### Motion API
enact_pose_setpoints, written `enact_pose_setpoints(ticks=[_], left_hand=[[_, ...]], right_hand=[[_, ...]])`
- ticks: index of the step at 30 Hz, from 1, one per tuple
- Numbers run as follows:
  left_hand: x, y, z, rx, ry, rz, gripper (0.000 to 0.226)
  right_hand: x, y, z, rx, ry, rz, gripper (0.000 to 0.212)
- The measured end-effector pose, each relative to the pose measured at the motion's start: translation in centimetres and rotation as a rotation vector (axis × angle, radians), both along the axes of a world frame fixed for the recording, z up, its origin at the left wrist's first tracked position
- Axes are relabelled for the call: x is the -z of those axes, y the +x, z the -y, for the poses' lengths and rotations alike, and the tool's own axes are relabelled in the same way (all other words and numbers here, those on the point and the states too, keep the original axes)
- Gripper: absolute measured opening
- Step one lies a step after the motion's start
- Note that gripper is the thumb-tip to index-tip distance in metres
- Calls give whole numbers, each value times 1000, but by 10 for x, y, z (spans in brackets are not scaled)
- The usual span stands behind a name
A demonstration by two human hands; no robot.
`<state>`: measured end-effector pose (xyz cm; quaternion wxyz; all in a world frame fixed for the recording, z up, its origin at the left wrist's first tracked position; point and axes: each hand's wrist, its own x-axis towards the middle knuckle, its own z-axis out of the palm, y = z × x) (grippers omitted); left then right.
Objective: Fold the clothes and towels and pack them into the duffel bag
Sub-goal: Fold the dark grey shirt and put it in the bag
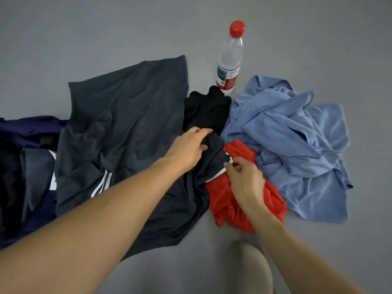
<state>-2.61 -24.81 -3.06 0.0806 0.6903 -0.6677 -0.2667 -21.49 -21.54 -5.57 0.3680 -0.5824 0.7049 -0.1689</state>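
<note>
The dark grey garment (127, 115), white-striped, lies creased and partly spread on the grey surface (63, 39). The left hand (186, 149) grips a raised fold of it. The right hand (246, 177) pinches its striped edge over a red garment (224, 200). A crumpled blue garment (297, 141) lies alongside.

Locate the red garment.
In the head view, the red garment lies crumpled right of centre, between the dark striped garment and the blue cloth, under the right hand.
</note>
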Motion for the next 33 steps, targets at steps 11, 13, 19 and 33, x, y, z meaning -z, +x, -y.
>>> enact_pose_setpoints(ticks=[11,13,19,33], left_hand=[[8,-13,41,-253,194,-453,27],[-5,-11,41,-348,195,-604,23],[-33,9,-2,-683,217,-934,29],[11,84,-98,-880,107,-801,20]], right_hand=[[-35,-29,5,308,40,607,11],[-45,-26,2,310,-1,639,15],[-54,6,-30,-144,-295,387,8],[14,90,-75,-974,-454,27,30]])
